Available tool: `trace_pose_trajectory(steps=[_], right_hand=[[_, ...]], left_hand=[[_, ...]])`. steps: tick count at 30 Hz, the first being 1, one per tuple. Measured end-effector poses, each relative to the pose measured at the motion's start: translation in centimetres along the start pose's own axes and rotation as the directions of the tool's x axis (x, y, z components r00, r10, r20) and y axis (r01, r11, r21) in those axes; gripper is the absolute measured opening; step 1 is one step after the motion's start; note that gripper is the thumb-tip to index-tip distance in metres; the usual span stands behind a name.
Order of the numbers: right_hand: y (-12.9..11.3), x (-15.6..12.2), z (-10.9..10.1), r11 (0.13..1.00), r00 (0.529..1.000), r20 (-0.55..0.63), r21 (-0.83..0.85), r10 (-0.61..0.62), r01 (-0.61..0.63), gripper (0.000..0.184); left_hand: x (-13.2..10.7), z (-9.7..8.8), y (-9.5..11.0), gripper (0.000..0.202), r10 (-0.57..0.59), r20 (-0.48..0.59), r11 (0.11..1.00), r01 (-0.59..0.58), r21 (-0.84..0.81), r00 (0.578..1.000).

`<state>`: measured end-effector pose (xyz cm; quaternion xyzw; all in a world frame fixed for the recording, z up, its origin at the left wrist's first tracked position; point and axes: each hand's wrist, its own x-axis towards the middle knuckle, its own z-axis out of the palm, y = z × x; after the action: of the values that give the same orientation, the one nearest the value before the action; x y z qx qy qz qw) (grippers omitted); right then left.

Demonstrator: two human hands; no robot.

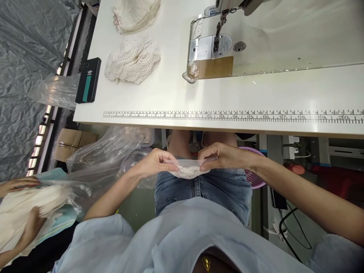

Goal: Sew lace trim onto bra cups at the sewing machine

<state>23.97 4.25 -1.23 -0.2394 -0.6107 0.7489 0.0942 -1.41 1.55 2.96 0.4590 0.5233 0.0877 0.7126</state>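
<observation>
Over my lap, below the table edge, I hold a small cream lace fabric piece (188,171) between both hands. My left hand (157,162) pinches its left end with fingers closed. My right hand (223,157) pinches its right end the same way. The piece sags slightly between them, above my denim shorts (204,189).
A white sewing table (170,94) with a printed ruler (233,116) carries a sewing machine (224,34), two piles of lace pieces (133,60), (136,15) and a black phone (88,80). Clear plastic bags (108,159) hang at left. Another person's hands (28,223) handle white cloth at lower left.
</observation>
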Motion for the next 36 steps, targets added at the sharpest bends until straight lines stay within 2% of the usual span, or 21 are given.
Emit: trace_pose_trajectory(steps=[9,18,26,33,36], right_hand=[[0.2,0.4,0.0,0.999,1.000,0.020,0.040,-0.011,0.010,0.022],[-0.1,0.2,0.0,0.998,0.999,0.020,0.049,0.029,-0.030,0.022],[0.3,0.1,-0.1,0.999,0.999,0.033,0.036,-0.033,0.032,0.027],[0.6,-1.0,0.1,0.998,0.999,0.015,0.050,0.032,-0.033,0.029],[0.5,-1.0,0.4,0.999,1.000,0.013,0.046,0.019,-0.019,0.028]], left_hand=[[-0.1,0.4,0.6,0.020,-0.038,-0.006,0.998,0.037,-0.043,0.999],[-0.3,0.5,0.5,0.022,-0.063,-0.015,0.995,0.061,-0.074,0.998],[0.1,1.1,0.9,0.021,-0.055,0.008,0.995,0.055,-0.087,0.998],[0.9,1.5,0.8,0.023,-0.023,0.033,0.999,0.024,-0.042,0.999],[1.1,1.6,0.8,0.023,-0.015,0.044,0.998,0.018,-0.055,0.999]])
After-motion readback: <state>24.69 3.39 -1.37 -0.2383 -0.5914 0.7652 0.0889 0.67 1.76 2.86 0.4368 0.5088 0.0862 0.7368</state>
